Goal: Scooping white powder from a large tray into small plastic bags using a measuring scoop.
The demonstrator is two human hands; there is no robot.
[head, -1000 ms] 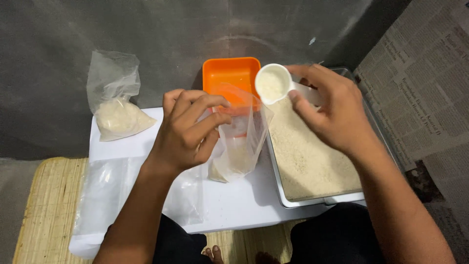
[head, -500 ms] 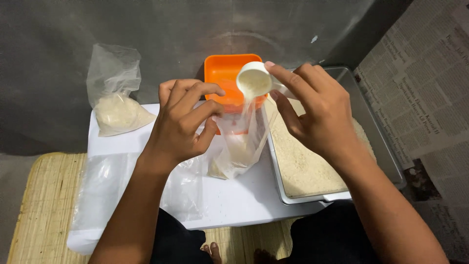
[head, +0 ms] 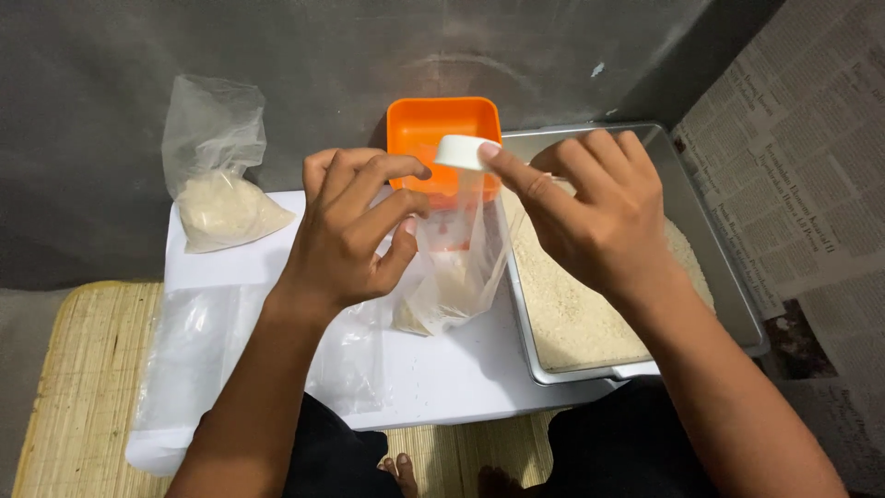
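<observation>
The left hand pinches the mouth of a clear plastic bag open, fingers closed on its rim, above the right half of the white board. The right hand grips a small white cup between fingertips, tipped over the bag's mouth, just in front of the orange tub. A metal tray of pale grain sits off the board's right edge; 1 filled bag rests at its far left corner. To pour cleanly, hold the mouth wide and tip the cup slowly, close above the opening.
</observation>
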